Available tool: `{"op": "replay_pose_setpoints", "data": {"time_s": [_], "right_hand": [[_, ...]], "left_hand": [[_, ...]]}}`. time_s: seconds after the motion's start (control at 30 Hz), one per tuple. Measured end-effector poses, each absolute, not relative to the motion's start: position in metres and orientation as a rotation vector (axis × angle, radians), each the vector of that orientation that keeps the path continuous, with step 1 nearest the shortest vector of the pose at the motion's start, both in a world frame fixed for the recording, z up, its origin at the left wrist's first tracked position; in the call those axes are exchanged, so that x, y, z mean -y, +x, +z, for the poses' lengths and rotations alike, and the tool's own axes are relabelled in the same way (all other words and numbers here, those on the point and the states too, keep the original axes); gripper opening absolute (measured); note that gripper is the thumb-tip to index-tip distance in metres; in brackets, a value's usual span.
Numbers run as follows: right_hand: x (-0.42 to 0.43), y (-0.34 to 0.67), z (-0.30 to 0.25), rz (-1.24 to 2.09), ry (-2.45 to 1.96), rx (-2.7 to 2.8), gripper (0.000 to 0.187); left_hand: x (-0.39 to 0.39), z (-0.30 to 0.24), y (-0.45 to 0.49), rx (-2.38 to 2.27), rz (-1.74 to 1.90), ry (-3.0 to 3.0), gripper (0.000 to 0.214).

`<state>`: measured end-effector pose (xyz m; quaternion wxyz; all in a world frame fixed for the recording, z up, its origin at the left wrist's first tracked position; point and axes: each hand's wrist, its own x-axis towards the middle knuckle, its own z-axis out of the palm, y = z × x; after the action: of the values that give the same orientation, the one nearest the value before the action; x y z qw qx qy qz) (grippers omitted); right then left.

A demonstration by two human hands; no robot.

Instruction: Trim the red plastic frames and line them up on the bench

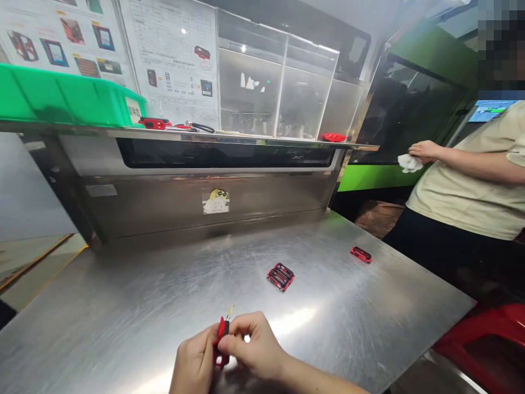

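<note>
Low over the near part of the steel table, my left hand (194,358) is closed around a small red and black plastic part (222,342). My right hand (256,345) pinches the same part from the right side, thumb and fingers pressed on it. From its top juts a thin strip (230,313), yellowish at the end; whether it belongs to the part I cannot tell. Farther up the table lie red and black parts (281,277) side by side. Another single red and black part (361,254) rests near the table's right edge.
The steel table (135,306) reaches to a back panel with a small sticker (216,202). Above runs a shelf (246,138) with a green bin (69,98), a red tool-like item (155,123) and clear acrylic boxes (254,82). A person (471,175) holding white cloth stands right, beyond a red stool (488,350).
</note>
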<state>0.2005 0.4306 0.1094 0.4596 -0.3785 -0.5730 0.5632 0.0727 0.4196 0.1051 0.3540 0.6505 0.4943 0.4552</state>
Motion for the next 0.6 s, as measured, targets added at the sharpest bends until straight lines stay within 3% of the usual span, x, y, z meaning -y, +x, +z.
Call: {"op": "replay_pose_setpoints", "data": {"time_s": [0.1,0.6], "right_hand": [[-0.428,0.201,0.106,1.258,-0.935,1.509,0.022],[-0.421,0.203,0.102,1.085,-0.816,1.677,0.017]], "left_hand": [[-0.422,0.101,0.069,-1.301,1.170,1.632,0.047],[-0.418,0.111,0.076,-1.356,1.169,1.356,0.052]]}}
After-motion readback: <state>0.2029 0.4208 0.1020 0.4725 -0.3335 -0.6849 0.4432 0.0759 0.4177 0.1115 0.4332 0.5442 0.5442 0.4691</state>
